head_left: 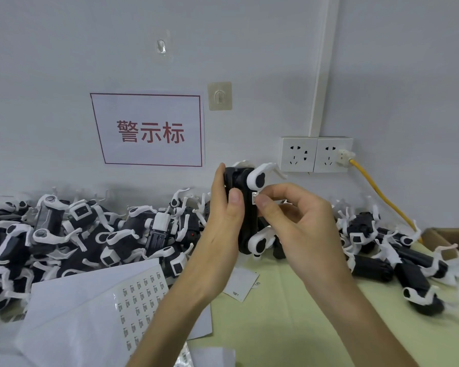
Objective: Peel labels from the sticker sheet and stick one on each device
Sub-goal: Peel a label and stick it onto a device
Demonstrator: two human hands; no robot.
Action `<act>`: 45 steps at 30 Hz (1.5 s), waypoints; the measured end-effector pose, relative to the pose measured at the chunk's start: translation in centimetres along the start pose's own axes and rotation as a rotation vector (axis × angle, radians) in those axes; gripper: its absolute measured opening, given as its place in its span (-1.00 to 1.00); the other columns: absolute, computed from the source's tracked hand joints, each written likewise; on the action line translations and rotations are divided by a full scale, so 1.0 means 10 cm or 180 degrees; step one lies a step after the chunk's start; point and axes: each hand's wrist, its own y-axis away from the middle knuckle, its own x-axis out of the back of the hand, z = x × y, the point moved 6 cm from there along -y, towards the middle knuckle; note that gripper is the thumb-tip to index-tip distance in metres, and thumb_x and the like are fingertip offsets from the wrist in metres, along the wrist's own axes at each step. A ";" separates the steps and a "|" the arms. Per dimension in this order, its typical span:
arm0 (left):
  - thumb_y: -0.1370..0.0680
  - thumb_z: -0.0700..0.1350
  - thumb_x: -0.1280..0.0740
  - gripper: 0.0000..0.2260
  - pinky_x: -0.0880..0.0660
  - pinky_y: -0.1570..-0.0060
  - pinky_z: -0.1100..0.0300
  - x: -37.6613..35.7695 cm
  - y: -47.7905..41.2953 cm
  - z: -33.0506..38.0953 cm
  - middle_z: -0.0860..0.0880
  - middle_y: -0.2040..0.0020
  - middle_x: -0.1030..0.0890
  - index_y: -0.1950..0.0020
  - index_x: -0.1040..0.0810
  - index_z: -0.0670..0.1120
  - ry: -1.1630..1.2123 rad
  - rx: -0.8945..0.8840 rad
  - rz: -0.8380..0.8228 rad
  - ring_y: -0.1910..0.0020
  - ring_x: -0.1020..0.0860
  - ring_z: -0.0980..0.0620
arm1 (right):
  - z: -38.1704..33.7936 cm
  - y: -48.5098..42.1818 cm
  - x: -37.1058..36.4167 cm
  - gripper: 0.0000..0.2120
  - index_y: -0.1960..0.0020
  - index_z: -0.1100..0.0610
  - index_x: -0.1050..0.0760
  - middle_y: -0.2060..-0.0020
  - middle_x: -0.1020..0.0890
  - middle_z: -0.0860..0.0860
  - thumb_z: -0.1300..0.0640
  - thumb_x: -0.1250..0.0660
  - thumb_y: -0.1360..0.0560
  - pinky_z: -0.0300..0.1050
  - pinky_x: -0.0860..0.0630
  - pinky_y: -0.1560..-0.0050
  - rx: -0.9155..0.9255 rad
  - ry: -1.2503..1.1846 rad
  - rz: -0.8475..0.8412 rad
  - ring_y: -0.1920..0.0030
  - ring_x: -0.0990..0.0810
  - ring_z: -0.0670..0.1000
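Black device stands upright, gripped by the left hand. The right hand pinches a small label against its side.

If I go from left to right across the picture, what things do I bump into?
sticker sheet → left hand → device it grips → right hand, holding a label to that device → yellow cable → cardboard box
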 end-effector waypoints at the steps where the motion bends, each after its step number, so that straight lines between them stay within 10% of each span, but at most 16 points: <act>1: -0.56 0.47 -0.05 -0.24 -0.22 -0.53 0.06 -0.04 0.06 0.00 0.18 -0.62 -0.23 -0.67 0.02 0.15 -0.0090 -0.0070 -0.0214 -0.58 -0.21 0.20 | 0.00 0.01 0.00 -0.84 0.19 -0.01 -0.63 0.39 -0.63 -0.16 0.15 -0.43 -0.56 -0.42 -0.39 0.29 0.0013 0.0008 0.0011 0.37 -0.55 -0.17; 4: -0.29 0.67 -0.12 0.09 -0.18 -0.58 -0.01 0.04 0.18 -0.10 0.21 -0.59 -0.24 -0.67 0.05 0.13 -0.0285 0.0016 -0.0164 -0.59 -0.20 0.21 | -0.02 0.02 0.00 -0.85 0.18 0.00 -0.63 0.39 -0.63 -0.17 0.15 -0.43 -0.56 -0.44 -0.39 0.29 0.0051 0.0035 0.0060 0.38 -0.56 -0.18; 11: -0.57 0.24 -0.13 -0.38 -0.14 -0.52 0.23 0.01 0.24 -0.04 0.34 -0.61 -0.09 -0.47 0.21 0.52 -0.0544 -0.0152 -0.0296 -0.53 -0.11 0.43 | -0.02 0.04 0.00 -0.85 0.18 -0.01 -0.63 0.40 -0.63 -0.15 0.16 -0.43 -0.56 -0.41 -0.39 0.31 0.0087 0.0027 0.0160 0.39 -0.55 -0.18; 37: -0.64 0.10 -0.13 -0.32 -0.14 -0.49 0.27 0.01 0.20 -0.02 0.27 -0.62 -0.09 -0.63 0.21 0.24 -0.0980 -0.0555 -0.0107 -0.55 -0.12 0.38 | -0.03 0.08 -0.01 -0.92 0.12 0.08 -0.64 0.28 -0.71 -0.07 0.17 -0.43 -0.56 -0.36 -0.49 0.23 0.0027 -0.0074 0.0307 0.23 -0.68 -0.10; 45: -0.65 0.07 -0.14 -0.33 -0.15 -0.31 0.59 0.03 0.20 -0.05 0.48 -0.50 -0.12 -0.64 0.20 0.22 -0.0942 -0.0612 -0.0100 -0.49 -0.16 0.47 | -0.03 0.08 -0.01 -0.92 0.12 0.07 -0.64 0.27 -0.71 -0.07 0.18 -0.42 -0.56 -0.31 -0.54 0.21 0.0038 -0.0070 0.0347 0.22 -0.69 -0.05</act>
